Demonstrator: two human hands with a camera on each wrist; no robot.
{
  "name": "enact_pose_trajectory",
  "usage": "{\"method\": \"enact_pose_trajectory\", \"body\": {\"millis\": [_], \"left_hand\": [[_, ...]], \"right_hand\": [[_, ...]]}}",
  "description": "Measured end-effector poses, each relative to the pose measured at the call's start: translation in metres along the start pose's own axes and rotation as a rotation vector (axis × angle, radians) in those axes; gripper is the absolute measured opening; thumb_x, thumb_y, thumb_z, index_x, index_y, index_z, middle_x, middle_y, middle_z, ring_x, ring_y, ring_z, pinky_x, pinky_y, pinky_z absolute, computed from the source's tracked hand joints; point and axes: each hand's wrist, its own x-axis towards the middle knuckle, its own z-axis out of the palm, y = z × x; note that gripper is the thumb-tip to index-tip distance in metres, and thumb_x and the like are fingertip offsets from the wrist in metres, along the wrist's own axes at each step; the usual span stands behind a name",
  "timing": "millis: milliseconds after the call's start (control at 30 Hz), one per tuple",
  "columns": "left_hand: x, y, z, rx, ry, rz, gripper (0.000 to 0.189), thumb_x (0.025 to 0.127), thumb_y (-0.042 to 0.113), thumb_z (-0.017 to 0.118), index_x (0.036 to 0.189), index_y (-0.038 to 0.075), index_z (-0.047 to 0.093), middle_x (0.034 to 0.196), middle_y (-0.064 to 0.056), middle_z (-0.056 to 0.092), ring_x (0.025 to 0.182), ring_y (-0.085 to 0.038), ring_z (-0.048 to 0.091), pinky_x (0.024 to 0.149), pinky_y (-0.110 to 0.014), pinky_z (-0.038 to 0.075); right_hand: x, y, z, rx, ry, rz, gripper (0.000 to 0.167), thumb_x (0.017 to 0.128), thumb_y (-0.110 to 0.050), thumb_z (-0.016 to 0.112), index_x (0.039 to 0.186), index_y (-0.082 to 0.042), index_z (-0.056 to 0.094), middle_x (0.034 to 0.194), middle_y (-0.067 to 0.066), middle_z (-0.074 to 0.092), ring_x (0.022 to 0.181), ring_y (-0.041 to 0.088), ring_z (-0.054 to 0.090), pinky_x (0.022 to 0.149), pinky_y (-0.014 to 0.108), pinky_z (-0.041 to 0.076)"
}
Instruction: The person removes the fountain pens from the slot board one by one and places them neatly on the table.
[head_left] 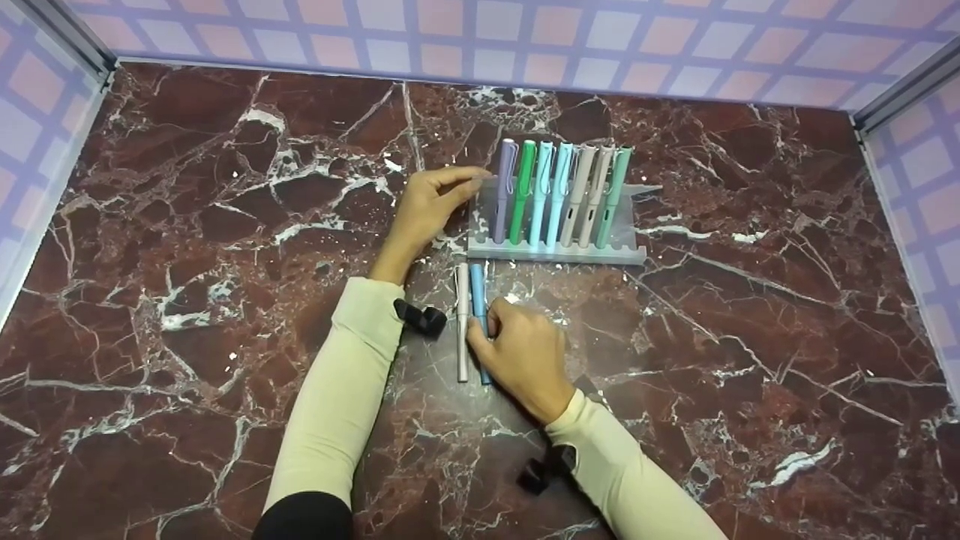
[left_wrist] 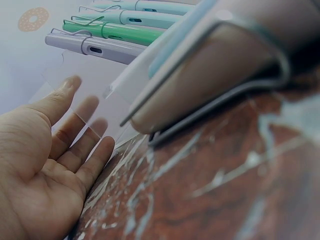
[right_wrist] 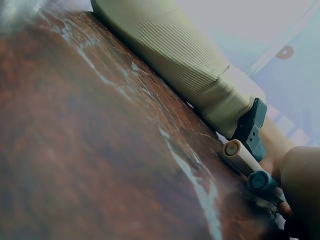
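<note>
A clear pen stand [head_left: 559, 253] holds a row of several capped pens, among them a purple pen [head_left: 504, 195] at its left end and a green pen [head_left: 523, 195] beside that. My left hand [head_left: 431, 206] holds the stand's left edge, thumb on one side and fingers on the other; in the left wrist view the fingers [left_wrist: 82, 147] show through the clear panel. In front of the stand, a silver-grey pen [head_left: 463, 322] and a blue pen [head_left: 478, 289] lie side by side. My right hand [head_left: 525, 349] pinches the blue pen around its middle.
Two light blue pens [head_left: 548, 202], two grey-beige pens and a teal pen [head_left: 613, 199] fill the stand's right part. Checkered panels [head_left: 450, 41] border the dark red marbled table [head_left: 187, 262] at the back and sides. Black wrist cameras [head_left: 421, 319] sit on both sleeves.
</note>
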Motion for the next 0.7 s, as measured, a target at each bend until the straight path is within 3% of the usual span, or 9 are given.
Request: {"method": "enact_pose_trajectory", "body": {"millis": [167,400,500,700], "left_hand": [[-0.0003,-0.0001,-0.0005,-0.004,-0.001,0.008,0.019,0.096,0.015,0.068,0.112,0.009,0.076,0.108,-0.014,0.075,0.068,-0.02,0.06,0.059,-0.023,0.048],[-0.0003,-0.0005,-0.0008,-0.007,-0.012,0.006,0.019,0.097,0.015,0.067,0.114,0.01,0.076,0.116,-0.007,0.074,0.084,-0.023,0.066,0.068,-0.024,0.052],[-0.0006,-0.0006,-0.0009,-0.014,-0.01,0.004,0.02,0.097,0.015,0.067,0.114,0.01,0.075,0.114,-0.007,0.075,0.078,-0.024,0.065,0.062,-0.025,0.051],[-0.0004,0.0012,-0.0012,-0.016,-0.017,-0.009,0.022,0.096,0.019,0.069,0.115,0.008,0.075,0.119,-0.008,0.073,0.099,-0.017,0.069,0.087,-0.024,0.053]], "right_hand": [[0.0,0.0005,0.0004,0.01,-0.007,-0.002,0.037,0.088,-0.034,0.067,0.059,-0.021,0.048,0.052,-0.011,0.041,0.047,0.01,0.04,0.041,0.028,0.035],[0.0002,0.0003,0.0008,0.016,-0.016,-0.001,0.037,0.088,-0.035,0.066,0.059,-0.021,0.048,0.053,-0.01,0.043,0.048,0.011,0.042,0.042,0.029,0.036],[0.0,0.0002,0.0004,0.021,-0.013,-0.003,0.037,0.089,-0.035,0.066,0.059,-0.021,0.048,0.053,-0.01,0.043,0.048,0.011,0.042,0.042,0.029,0.036],[-0.0002,0.0016,0.0002,0.037,0.032,-0.028,0.039,0.089,-0.036,0.067,0.059,-0.019,0.049,0.052,-0.008,0.045,0.047,0.012,0.042,0.041,0.029,0.035]]}}
